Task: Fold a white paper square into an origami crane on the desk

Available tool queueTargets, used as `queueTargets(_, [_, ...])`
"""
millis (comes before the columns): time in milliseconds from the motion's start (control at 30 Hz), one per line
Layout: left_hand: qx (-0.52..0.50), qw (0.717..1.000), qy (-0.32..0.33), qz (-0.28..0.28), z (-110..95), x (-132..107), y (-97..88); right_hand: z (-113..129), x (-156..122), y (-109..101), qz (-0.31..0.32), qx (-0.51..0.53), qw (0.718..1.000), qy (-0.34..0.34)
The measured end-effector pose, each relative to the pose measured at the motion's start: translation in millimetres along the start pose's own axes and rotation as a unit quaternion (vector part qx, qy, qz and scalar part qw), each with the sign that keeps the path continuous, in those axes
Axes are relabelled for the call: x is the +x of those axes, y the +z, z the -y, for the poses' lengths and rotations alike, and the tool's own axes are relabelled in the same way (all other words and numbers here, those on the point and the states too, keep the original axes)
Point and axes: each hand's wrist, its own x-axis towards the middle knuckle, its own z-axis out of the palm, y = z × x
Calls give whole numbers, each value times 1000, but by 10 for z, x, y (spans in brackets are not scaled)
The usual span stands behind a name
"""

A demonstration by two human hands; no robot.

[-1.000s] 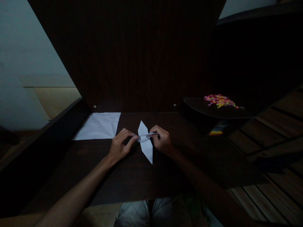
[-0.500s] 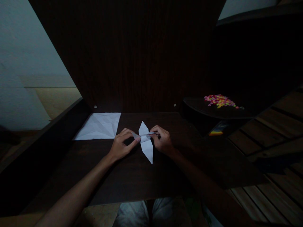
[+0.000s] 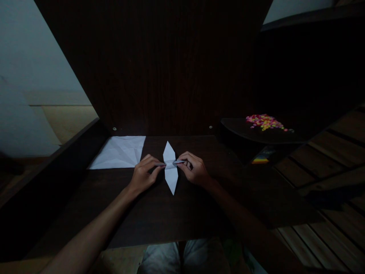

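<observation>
A white folded paper figure (image 3: 171,177), like an origami bird with two broad pointed flaps, is held just over or on the dark desk; I cannot tell if it touches. One flap points away from me, the other toward me. My left hand (image 3: 145,173) pinches a narrow side point of it between thumb and fingers. On the opposite side, my right hand (image 3: 194,169) grips the other narrow point. Fingertips cover the ends of both side points.
A creased white paper sheet (image 3: 119,152) lies at the desk's back left. Small pink and yellow pieces (image 3: 265,121) are heaped on a curved shelf (image 3: 236,127) at right. A dark panel (image 3: 159,68) rises behind the desk (image 3: 148,217); a low side board (image 3: 54,163) borders the left.
The paper figure has shifted slightly left and straightened, its broad flaps now more in line. The left side point is drawn out flatter. Both hands keep their pinch.
</observation>
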Motion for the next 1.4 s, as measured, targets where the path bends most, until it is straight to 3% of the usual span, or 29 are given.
queueTargets(233, [28, 999, 38, 12, -28, -1, -15, -49, -15, -15, 41, -6, 999, -6])
queueTargets(433, [25, 999, 22, 21, -14, -14, -14, -79, -32, 24, 25, -13, 999, -20])
queueTargets(867, [20, 995, 16, 96, 30, -8, -32, -111, -71, 12, 18, -72, 996, -54])
queueTargets(1000, [17, 996, 26, 81, 40, -6, -30, -122, -95, 53, 10, -55, 997, -57])
queueTargets(1167, [20, 998, -2, 57, 12, 12, -26, -73, -66, 54, 5, -18, 999, -26])
queueTargets(1400, [-28, 994, -99, 36, -52, 31, -15, 36, -18, -9, -28, 28, 997, 73])
